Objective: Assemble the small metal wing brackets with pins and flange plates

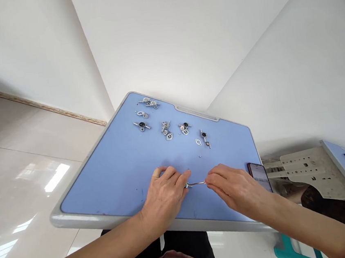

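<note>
Near the front edge of the blue, grey-rimmed tabletop [113,180], my left hand [164,191] clamps a small black-and-silver metal part [187,185]; my right hand [232,182] pinches a thin metal rod [197,183]. Best: align straight, press lightly.

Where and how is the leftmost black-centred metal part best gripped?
Probably by the right rod of the black-centred metal part, pinched from above: it is slim and juts clear of the round middle, with bare blue tabletop alongside; a ringed piece crowds the middle's near side.
</note>
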`<state>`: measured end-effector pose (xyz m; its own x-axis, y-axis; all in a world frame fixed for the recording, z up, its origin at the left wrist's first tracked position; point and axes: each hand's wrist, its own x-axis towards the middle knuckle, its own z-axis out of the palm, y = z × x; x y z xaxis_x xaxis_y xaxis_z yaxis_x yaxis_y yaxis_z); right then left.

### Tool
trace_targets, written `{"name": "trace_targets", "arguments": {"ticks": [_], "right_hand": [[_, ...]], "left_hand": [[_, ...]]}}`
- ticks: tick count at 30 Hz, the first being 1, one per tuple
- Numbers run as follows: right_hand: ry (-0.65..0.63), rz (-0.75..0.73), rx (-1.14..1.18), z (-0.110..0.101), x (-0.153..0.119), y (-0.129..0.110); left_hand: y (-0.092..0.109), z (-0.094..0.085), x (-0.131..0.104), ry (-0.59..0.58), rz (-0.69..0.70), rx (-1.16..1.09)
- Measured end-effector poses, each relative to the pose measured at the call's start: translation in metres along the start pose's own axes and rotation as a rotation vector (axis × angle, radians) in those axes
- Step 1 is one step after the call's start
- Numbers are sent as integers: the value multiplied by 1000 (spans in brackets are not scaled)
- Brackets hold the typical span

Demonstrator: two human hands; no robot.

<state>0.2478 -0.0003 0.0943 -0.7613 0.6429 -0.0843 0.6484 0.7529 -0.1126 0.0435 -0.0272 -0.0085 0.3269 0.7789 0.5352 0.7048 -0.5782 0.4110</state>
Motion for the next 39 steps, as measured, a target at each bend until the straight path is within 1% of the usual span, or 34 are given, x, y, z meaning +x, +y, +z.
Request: {"name": "trace_targets", "arguments": {"ticks": [4, 8, 13, 15, 18, 20, 22, 25, 28, 31, 33, 36, 39], "right_hand": [[-15, -33, -70, -3, 3, -1], [-50, -35, -132, -2, 5, -2], [-81, -60, -211, -2, 6, -3], [-89, -107, -267, -5, 8, -4], [-91, -229, -402, -9, 15, -9], [-129, -275, -473, -11, 22, -13], [-230, -243, -489, -13, 30, -20], [-411, -82, -415, -19, 41, -30], [-485, 49, -250, -28, 49, -36], [-537, 65, -153, -35, 53, -33], [-552, 37, -175, -34, 55, -27], [-490, -8, -297, -29, 57, -19], [-441, 3, -444, -25, 57, -14]], "left_hand": [[-1, 0, 0, -8, -4, -2], [-1, -1, 0, -23, -5, -8], [0, -1, 0, -12, -3, -7], [0, -1, 1, -18, -3, -5], [0, -2, 1, -32, -9, -14], [0, -1, 1, -30, -12, -19], [0, 0, 0, -15, -13, -19], [0, 0, 0, -14, -17, -24], [0, -2, 1, -51, -25, -28], [0, -5, 2, -82, -25, -22], [0, -5, 2, -86, -21, -19], [-1, -4, 1, -75, -10, -17], [-1, -3, 0, -60, -8, -11]]}}
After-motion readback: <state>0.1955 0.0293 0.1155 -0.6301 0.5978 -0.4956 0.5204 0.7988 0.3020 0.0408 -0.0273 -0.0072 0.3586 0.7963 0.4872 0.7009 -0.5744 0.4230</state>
